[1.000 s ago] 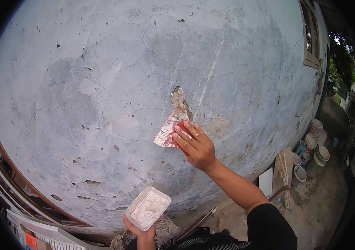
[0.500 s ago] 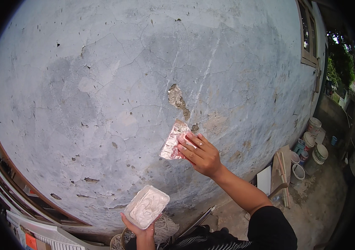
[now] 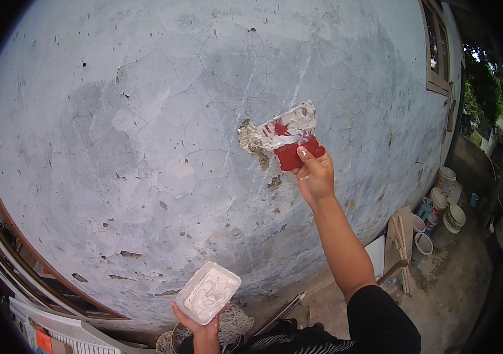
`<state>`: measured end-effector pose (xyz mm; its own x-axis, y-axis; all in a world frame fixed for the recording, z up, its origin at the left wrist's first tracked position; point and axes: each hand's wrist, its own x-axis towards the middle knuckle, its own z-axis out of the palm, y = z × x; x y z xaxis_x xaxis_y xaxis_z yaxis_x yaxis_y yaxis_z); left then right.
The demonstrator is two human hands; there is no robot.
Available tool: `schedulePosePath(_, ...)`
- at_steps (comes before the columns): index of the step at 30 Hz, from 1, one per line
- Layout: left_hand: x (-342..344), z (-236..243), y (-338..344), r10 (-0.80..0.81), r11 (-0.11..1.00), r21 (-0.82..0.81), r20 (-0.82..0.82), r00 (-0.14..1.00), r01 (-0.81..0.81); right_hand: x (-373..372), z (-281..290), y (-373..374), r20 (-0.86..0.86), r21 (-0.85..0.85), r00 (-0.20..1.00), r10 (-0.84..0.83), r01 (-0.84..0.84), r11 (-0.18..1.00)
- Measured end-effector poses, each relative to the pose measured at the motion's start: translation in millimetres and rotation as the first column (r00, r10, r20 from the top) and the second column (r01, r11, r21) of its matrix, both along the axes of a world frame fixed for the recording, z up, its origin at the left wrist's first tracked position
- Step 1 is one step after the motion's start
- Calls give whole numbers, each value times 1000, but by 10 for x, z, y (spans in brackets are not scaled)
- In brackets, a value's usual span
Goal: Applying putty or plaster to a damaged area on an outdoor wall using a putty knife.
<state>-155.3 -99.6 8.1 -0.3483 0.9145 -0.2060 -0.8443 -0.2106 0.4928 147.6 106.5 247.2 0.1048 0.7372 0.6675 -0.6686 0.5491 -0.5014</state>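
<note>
My right hand [image 3: 315, 172] grips a red putty spreader [image 3: 296, 154], thumb on its near face. White putty coats the spreader's far half, and its left end lies over the edge of a chipped hole [image 3: 249, 135] in the cracked blue-grey wall [image 3: 175, 118]. A smaller chip [image 3: 275, 182] sits just below the spreader. Low down, my left hand [image 3: 197, 328] holds up a white rectangular tub [image 3: 186, 302] from beneath. Swirled whitish putty [image 3: 211, 290] fills this tub. Most of the left fingers are hidden under it.
Several paint buckets [image 3: 454, 217] stand along the wall's foot at right, near wooden sticks [image 3: 402, 253] and a board. A bundle of pale cord [image 3: 235, 324] lies below the tub. A framed window [image 3: 436, 50] is at upper right, and a white slatted panel [image 3: 80, 336] at lower left.
My right hand has moved up and right and turned over, so the spreader's red face now shows, up against the hole's right edge. The left hand and tub have stayed put.
</note>
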Motion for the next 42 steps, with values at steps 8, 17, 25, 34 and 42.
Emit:
schedulePosePath(8, -24, -8, 5, -8, 1000, 26, 16, 1000, 7, -121, 152, 311, 169, -102, 973, -160, 179, 979)
schedulePosePath(17, -42, -7, 6, 34, 999, 1, 34, 999, -34, 108, 281, 270, 207, -128, 948, -242, 271, 954)
schedulePosePath(25, -42, -59, 41, -42, 998, 50, 34, 999, 40, 478, 100, 204, 242, -188, 904, -353, 400, 897)
schedulePosePath(34, -10, -75, 47, -46, 997, 70, 31, 998, 44, 629, 42, -154, 236, -200, 866, -441, 487, 850)
schedulePosePath(42, -3, -47, 59, -76, 995, 72, 37, 996, 74, 53, 183, -369, 94, 673, -116, -989, 739, -22)
